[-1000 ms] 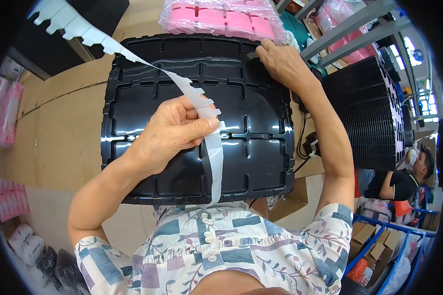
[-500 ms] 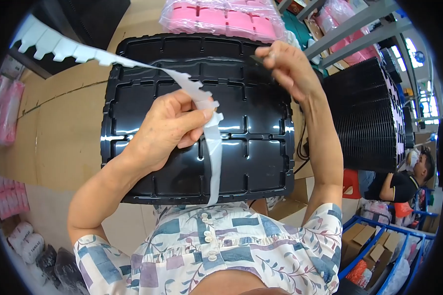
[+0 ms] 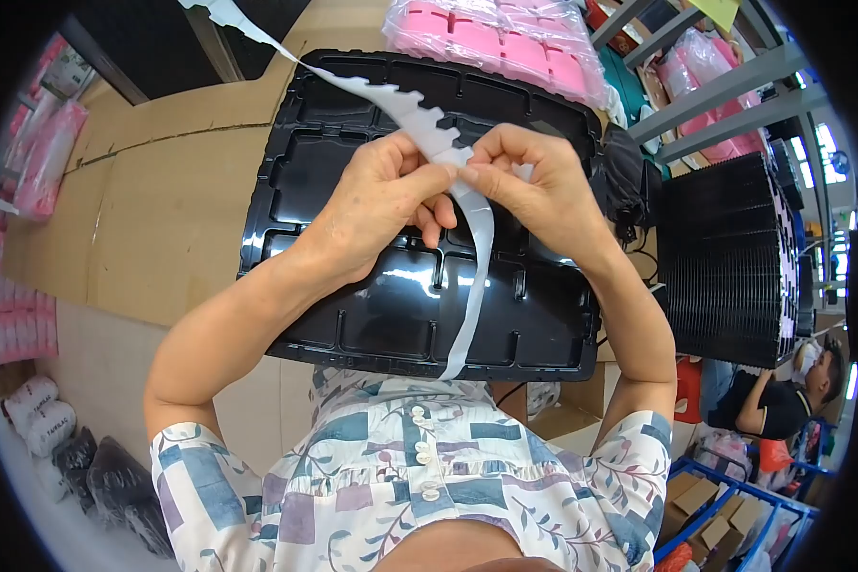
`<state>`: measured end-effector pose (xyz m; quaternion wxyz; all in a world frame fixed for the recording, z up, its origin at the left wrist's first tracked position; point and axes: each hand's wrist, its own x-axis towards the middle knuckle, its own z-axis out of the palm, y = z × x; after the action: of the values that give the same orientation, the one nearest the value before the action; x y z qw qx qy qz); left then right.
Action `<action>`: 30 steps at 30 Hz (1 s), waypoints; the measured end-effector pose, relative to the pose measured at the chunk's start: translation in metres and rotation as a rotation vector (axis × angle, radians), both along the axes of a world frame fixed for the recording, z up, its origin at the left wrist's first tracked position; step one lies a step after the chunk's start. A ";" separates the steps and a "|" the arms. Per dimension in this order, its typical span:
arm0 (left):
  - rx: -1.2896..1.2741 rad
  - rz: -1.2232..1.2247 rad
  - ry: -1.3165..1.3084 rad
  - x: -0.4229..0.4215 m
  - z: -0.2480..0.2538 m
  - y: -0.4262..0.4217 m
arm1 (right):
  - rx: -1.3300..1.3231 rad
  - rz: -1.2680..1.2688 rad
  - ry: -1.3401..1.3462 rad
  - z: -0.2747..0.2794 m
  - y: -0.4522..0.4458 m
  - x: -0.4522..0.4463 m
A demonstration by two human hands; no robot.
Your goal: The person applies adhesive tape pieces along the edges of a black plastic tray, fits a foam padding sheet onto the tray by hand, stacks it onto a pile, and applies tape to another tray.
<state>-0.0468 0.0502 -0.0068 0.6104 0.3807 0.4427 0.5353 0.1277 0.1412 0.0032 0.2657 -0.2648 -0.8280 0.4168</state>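
A long white strip with a row of notched tabs along one edge crosses a black plastic tray with several shallow compartments. One end of the strip hangs over the tray's near edge; the other runs off to the upper left. My left hand pinches the strip between thumb and forefinger above the middle of the tray. Closed beside it, my right hand pinches the tabbed edge, thumb tips nearly meeting. A small white bit shows among the right fingers; I cannot make out what it is.
Pink parts in clear plastic lie behind the tray. Stacked black trays stand to the right, near grey metal bars. Brown cardboard covers the surface at left. Another person sits at far right.
My right hand has come down and left from the tray's far right side to the strip, beside my left hand. The left hand keeps its pinch. The whole view has shifted.
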 end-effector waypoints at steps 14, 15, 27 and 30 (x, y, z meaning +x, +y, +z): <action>-0.049 0.033 -0.053 -0.001 -0.011 0.005 | 0.476 -0.083 -0.037 -0.003 -0.016 -0.005; -0.099 0.052 -0.124 -0.002 -0.014 0.006 | 0.961 -0.050 0.022 -0.009 -0.019 -0.009; 0.048 -0.191 0.170 -0.057 0.023 -0.052 | 0.246 0.233 -0.085 0.019 0.073 -0.066; 0.063 0.127 0.097 -0.080 0.006 -0.074 | 0.370 0.307 -0.276 0.002 0.099 -0.115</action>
<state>-0.1269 -0.0236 -0.0010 0.5409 0.3962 0.4778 0.5675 0.0122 0.2402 0.0054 0.1280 -0.1375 -0.9488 0.2540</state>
